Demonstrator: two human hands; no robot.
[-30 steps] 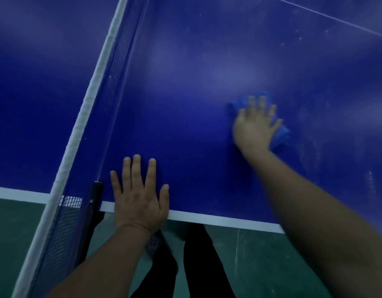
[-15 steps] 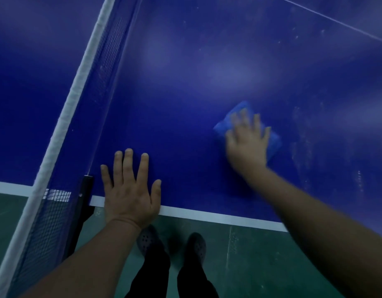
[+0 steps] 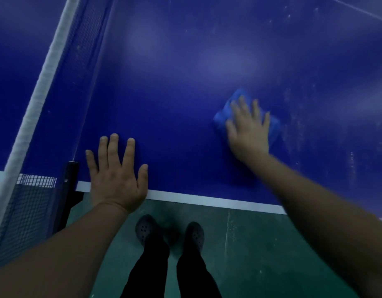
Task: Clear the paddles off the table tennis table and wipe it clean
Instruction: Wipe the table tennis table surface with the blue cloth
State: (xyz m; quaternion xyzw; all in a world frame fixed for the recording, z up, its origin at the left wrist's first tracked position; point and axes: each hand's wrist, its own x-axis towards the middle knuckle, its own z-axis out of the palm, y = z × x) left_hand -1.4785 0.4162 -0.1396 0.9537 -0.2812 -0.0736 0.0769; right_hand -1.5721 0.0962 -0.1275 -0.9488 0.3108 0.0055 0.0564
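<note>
Blue cloth (image 3: 233,104) under right hand (image 3: 248,134)

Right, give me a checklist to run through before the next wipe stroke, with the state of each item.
1. Cloth under the right hand, fingers flat on it: ok.
2. Left hand braced flat on the table at its white edge line: ok.
3. Paddles off the visible surface: ok; the rest of the table is out of view, cannot tell.
4. Area right of the cloth clean: not ok, pale streaks show there.
5. Net away from the wiping hand: ok.
6. Cloth damp enough: cannot tell.
</note>
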